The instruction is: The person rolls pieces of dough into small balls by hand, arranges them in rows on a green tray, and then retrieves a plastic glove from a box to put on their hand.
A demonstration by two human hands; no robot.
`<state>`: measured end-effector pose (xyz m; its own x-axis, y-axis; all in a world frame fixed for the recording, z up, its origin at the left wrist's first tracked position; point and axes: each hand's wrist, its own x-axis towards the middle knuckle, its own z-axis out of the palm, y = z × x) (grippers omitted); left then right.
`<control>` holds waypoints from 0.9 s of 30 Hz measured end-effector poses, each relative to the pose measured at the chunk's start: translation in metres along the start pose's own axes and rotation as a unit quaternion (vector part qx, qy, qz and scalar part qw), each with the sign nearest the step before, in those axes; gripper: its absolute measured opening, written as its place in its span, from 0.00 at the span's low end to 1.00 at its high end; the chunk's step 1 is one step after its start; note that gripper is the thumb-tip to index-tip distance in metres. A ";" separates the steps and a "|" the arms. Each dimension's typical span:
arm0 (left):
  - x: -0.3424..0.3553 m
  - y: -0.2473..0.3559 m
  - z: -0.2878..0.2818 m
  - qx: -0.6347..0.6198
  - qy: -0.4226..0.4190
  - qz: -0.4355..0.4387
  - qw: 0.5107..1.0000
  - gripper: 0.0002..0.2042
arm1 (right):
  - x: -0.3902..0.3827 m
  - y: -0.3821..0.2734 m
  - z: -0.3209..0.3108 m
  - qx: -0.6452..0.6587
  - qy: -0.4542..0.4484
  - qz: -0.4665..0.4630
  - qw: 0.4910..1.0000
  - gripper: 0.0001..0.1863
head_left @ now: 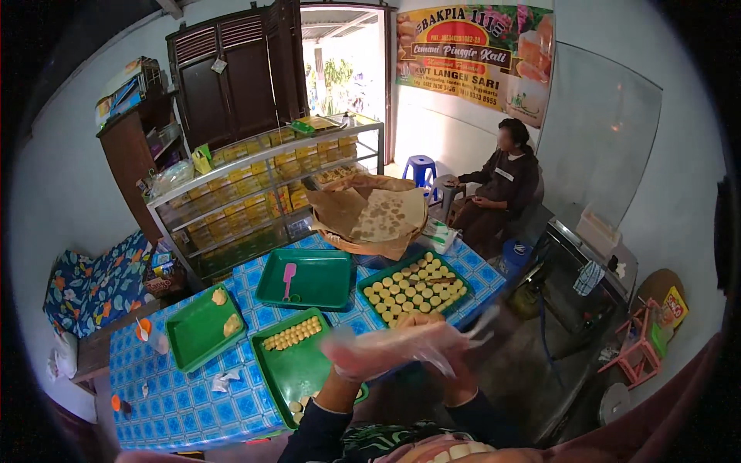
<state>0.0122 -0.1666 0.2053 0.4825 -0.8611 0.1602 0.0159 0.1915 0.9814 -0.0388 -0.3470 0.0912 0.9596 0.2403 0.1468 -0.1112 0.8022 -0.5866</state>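
Note:
A clear plastic glove (417,341) stretches between my two hands above the table's front edge, smeared by motion. My left hand (353,356) is under the plastic, and its fingers are too blurred to read. My right hand (455,363) grips the film at the other side, where a loose end (485,324) flaps outward. Just beyond the hands lies a green tray (374,315) of round, flat, pale yellow cakes (407,287). Below my left hand, another green tray (297,369) holds rows of small dough balls (293,334) and several more pieces near its front end.
A green tray with a pink spatula (289,279) and one with dough lumps (231,324) share the blue checked table (185,405). Behind them stand a paper-lined basket (370,247) and a glass display case (266,170). A person (500,181) sits at the back right, near an oven (567,266).

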 end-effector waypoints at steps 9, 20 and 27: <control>0.001 0.030 -0.002 -0.420 -0.011 0.220 0.881 0.63 | 0.046 -0.035 0.077 -0.110 0.029 -0.231 0.966 0.30; -0.002 0.010 -0.022 -0.418 -0.078 0.176 0.888 0.51 | 0.066 -0.067 0.109 -0.259 0.175 -0.372 0.874 0.11; 0.003 0.003 -0.021 -0.409 0.255 0.185 0.856 0.50 | 0.074 -0.053 0.089 -0.209 0.217 -0.293 0.907 0.11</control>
<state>0.0323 -0.1591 0.2066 0.9033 -0.3925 0.1732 0.2866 0.8525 0.4372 0.0150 -0.3226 0.2042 0.8435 -0.4720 0.2564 0.4719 0.4230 -0.7735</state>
